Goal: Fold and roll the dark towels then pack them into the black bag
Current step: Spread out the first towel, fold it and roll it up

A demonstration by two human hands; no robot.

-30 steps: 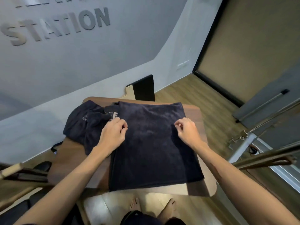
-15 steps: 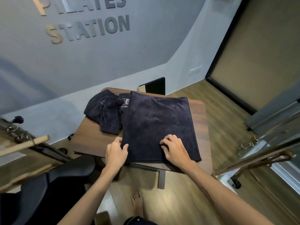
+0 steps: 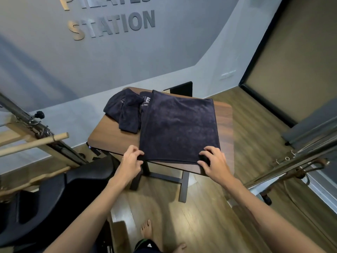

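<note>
Wall sign (image 3: 113,24): "STATION" | left hand (image 3: 131,159), right hand (image 3: 214,162): each pinches a near corner of flat towel (image 3: 179,128) on table (image 3: 109,137) | 0.5 s ago: both gripped further inboard

The flat towel (image 3: 179,127) covers part of the white lettering on the crumpled pile (image 3: 125,110), which is too small to read. The wall sign (image 3: 111,24) has its upper line cut by the top edge. Floor and right-hand frame (image 3: 300,156) are blurred.
</note>
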